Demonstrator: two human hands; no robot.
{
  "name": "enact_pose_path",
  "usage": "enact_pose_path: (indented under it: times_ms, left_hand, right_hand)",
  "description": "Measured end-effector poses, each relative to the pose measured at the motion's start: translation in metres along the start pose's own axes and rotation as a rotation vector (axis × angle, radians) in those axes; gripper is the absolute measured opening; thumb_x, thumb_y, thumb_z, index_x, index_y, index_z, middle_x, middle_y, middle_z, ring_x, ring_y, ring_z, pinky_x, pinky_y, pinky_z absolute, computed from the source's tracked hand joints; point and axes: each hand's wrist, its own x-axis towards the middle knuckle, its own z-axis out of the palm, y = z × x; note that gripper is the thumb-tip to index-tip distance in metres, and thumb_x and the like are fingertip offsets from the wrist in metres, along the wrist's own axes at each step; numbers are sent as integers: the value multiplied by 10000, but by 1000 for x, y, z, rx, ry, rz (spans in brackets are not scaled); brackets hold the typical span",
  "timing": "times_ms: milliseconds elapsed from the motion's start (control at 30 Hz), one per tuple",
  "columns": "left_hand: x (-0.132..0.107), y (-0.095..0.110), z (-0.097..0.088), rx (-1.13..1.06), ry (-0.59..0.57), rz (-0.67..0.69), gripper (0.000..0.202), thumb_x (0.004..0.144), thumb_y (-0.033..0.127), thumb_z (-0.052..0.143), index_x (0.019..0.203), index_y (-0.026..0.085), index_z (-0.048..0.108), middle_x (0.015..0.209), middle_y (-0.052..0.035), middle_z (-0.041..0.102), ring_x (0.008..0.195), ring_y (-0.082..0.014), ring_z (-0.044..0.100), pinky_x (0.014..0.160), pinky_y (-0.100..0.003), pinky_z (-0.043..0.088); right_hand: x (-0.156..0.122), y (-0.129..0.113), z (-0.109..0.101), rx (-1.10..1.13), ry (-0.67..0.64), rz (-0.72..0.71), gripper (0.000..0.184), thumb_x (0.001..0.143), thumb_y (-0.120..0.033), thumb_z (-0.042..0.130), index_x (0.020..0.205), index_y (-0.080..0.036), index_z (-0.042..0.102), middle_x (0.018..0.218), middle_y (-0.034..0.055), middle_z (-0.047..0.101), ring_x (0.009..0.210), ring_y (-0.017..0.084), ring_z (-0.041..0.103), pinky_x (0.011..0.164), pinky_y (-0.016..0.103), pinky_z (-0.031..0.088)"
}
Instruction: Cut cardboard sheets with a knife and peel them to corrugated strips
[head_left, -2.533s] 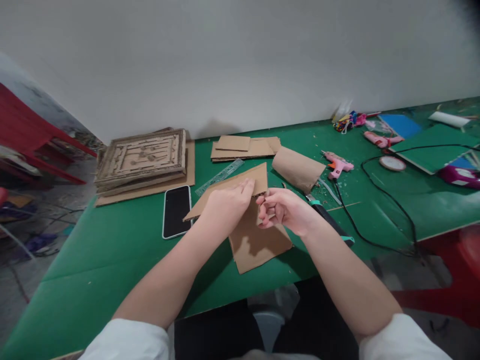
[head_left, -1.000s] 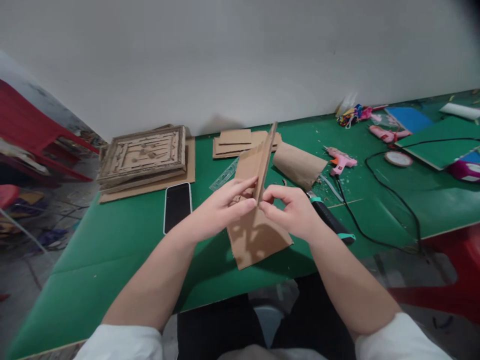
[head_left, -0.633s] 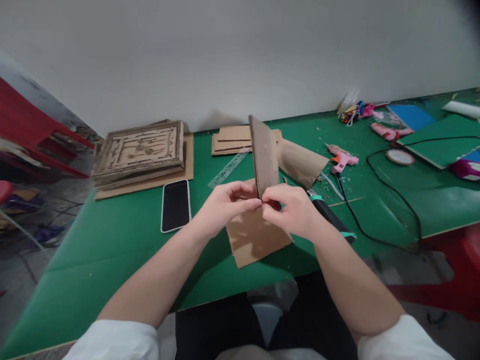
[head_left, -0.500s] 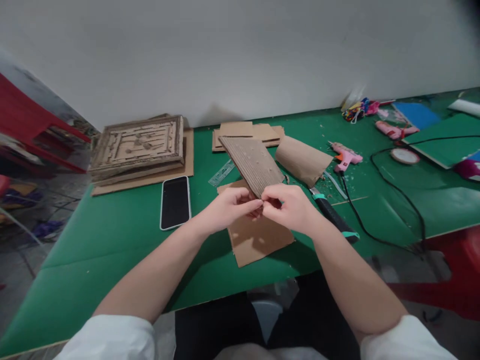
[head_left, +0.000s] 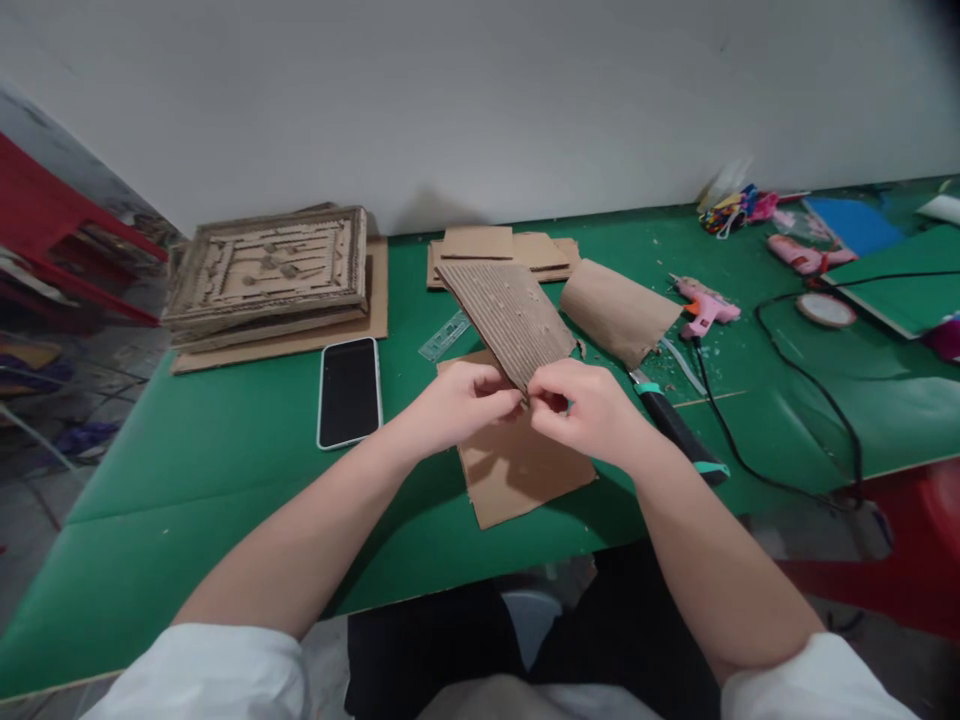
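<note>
My left hand (head_left: 457,405) and my right hand (head_left: 581,410) both pinch the near corner of a corrugated cardboard piece (head_left: 504,318), whose ribbed side faces up and which slants away from me. Under my hands a flat brown cardboard sheet (head_left: 517,470) lies on the green table (head_left: 225,470). A black-handled knife (head_left: 675,430) lies just right of my right hand.
A black phone (head_left: 349,390) lies left of my hands, with a clear ruler (head_left: 445,336) behind. A cardboard maze stack (head_left: 270,275) sits at the back left, flat cardboard pieces (head_left: 502,250) and a curled cardboard roll (head_left: 619,312) behind. A pink glue gun (head_left: 701,305) and black cable (head_left: 795,400) lie right.
The held cardboard piece was turned from flat through upright and over, so its ribbed side now faces up. Both hands stay pinched at its near corner.
</note>
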Motion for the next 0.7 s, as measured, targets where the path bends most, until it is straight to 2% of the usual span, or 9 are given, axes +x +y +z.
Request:
enact_pose_path:
  times_ms: [233, 367, 467, 533, 700]
  left_hand:
    - [3, -1, 1, -190, 64, -53, 148, 727, 232, 539, 679, 129, 633, 611, -19, 646, 559, -96, 587, 562, -220, 481]
    - [3, 1, -3, -411, 95, -76, 142, 715, 243, 562, 658, 127, 621, 535, 5, 599, 488, -85, 567, 488, -195, 451]
    - [1, 3, -6, -529, 66, -81, 151, 720, 247, 562, 642, 129, 613, 517, 11, 581, 450, -73, 543, 461, -187, 437]
    - [-1, 5, -8, -573, 58, -87, 145, 722, 237, 559, 634, 133, 608, 509, 16, 568, 442, -70, 529, 450, -185, 431]
    - [-6, 8, -10, -631, 18, -135, 140, 724, 232, 546, 629, 140, 594, 495, 22, 541, 438, -74, 506, 444, -196, 424]
  right_hand:
    - [-1, -1, -5, 33, 55, 3, 103, 742, -132, 452, 665, -189, 492, 636, -13, 497, 616, 109, 451, 572, 236, 340]
    - [0, 2, -8, 64, 240, -73, 117, 797, -160, 475, 797, -193, 587, 830, 35, 603, 810, 156, 549, 753, 304, 431]
    - [-1, 4, -7, 70, 277, -128, 204, 830, -193, 476, 980, -221, 611, 1021, 51, 624, 982, 184, 552, 878, 364, 427]
    - [-2, 3, -5, 84, 268, -152, 248, 849, -196, 457, 1047, -233, 601, 1065, 46, 624, 1006, 177, 556, 890, 357, 437]
    - [-3, -3, -5, 54, 290, -187, 263, 855, -205, 461, 1078, -231, 599, 1045, 54, 631, 974, 170, 571, 859, 332, 465]
